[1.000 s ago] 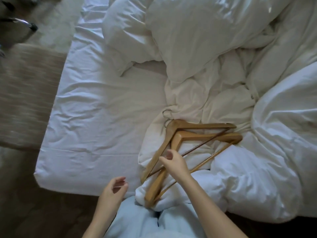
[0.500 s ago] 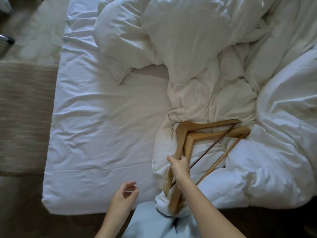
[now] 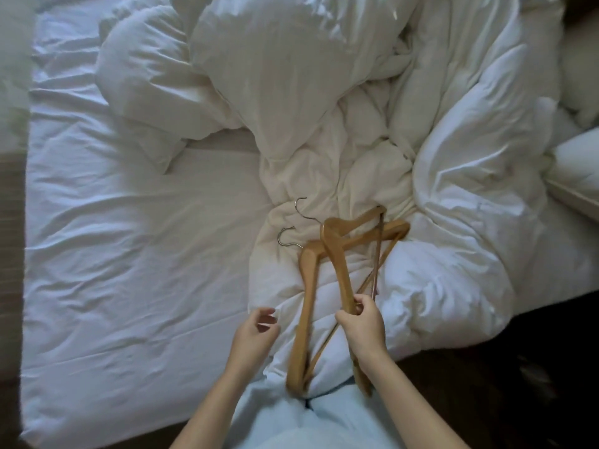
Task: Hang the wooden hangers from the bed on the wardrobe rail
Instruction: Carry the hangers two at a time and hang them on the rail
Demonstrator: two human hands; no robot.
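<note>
Two wooden hangers with metal hooks lie on the rumpled white duvet (image 3: 453,254) near the bed's front edge. My right hand (image 3: 363,325) is closed around the arm of the upper hanger (image 3: 337,260), whose far end is lifted off the other. The lower hanger (image 3: 306,303) rests on the duvet, its near end over my lap. My left hand (image 3: 256,332) hovers just left of the lower hanger, fingers curled and apart, holding nothing. No wardrobe rail is in view.
The bed (image 3: 129,254) has a flat white sheet on the left and pillows (image 3: 146,76) at the far side. Floor shows along the left edge and dark floor at the lower right. My light blue clothing (image 3: 291,422) fills the bottom centre.
My right hand has closed on the upper hanger and swung it apart from the lower one, so the two hooks have separated. My left hand has risen toward the hangers.
</note>
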